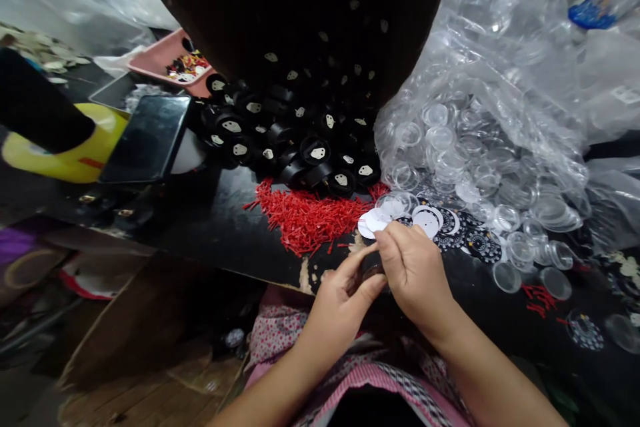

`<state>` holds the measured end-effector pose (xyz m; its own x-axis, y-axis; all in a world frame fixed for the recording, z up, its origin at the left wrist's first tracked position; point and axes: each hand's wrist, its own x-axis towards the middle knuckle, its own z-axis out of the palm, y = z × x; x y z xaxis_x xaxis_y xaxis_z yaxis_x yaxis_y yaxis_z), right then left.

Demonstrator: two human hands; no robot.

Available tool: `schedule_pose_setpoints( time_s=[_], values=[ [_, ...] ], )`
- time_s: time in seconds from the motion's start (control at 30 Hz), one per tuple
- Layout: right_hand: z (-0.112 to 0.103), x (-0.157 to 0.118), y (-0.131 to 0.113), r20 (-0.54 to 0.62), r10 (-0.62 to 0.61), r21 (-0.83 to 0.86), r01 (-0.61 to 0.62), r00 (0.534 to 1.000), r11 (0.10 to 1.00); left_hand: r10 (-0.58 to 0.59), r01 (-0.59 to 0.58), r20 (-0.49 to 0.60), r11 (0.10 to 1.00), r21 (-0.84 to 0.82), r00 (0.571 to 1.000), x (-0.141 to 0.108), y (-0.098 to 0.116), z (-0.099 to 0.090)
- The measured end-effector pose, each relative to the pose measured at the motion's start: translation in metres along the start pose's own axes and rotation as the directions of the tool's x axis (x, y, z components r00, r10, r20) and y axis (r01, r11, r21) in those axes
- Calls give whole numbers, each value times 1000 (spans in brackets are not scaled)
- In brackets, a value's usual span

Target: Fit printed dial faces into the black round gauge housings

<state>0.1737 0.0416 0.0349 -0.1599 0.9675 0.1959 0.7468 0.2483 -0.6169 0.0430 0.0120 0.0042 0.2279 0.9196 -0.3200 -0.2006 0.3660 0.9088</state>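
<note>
Between thumb and fingers, my left hand (345, 297) grips a small black round case (371, 265) just over the front edge of the table. My right hand (413, 267) is closed against the same case from the right, its thumb bent at the top; the fingertips are hidden behind it. Just beyond my hands lie white discs (376, 219) and black printed dials (483, 245). A heap of thin red sticks (315, 217) spreads to the left. Behind it is a pile of similar black round cases (300, 160) with small white plates inside.
Clear round covers (475, 160) spill from a large plastic bag (500, 33) at right. A dark container (300, 0) overhangs the back. At left stand a phone (145, 140), a yellow roll (95, 140) and a pink tray (160, 57). An open cardboard box (130, 327) sits below the table.
</note>
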Motion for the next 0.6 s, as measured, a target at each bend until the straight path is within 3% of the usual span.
schedule_pose_setpoints(
  time_s=[0.07,0.13,0.2,0.27,0.3,0.37,0.43,0.5,0.6],
  values=[
    [4,1,-2,-30,-14,3,14,999,1000,7,-7,1,1000,24,1000,1,2,1],
    [4,1,-2,17,-1,71,0,1000,997,-7,7,3,998,56,1000,-3,3,-6],
    [1,0,0,146,4,183,-31,989,983,-42,46,-38,993,110,998,-14,1,-25],
    [-4,-1,5,256,8,267,-79,967,960,-36,78,-196,975,209,980,-34,-4,-55],
    [-5,-2,7,276,28,282,-109,961,953,14,82,-323,956,282,946,-46,-7,-73],
    [-4,-3,10,274,88,277,-167,958,946,230,107,-524,838,535,820,-66,-8,-106],
    [2,-2,8,297,91,273,-176,950,946,434,127,-497,645,754,751,-71,-1,-124],
    [7,-1,0,365,11,285,-123,931,951,542,50,-377,523,851,751,-56,12,-125],
    [9,0,-9,406,-81,287,-43,910,957,583,-124,-222,494,860,781,1,37,-111]
  ],
)
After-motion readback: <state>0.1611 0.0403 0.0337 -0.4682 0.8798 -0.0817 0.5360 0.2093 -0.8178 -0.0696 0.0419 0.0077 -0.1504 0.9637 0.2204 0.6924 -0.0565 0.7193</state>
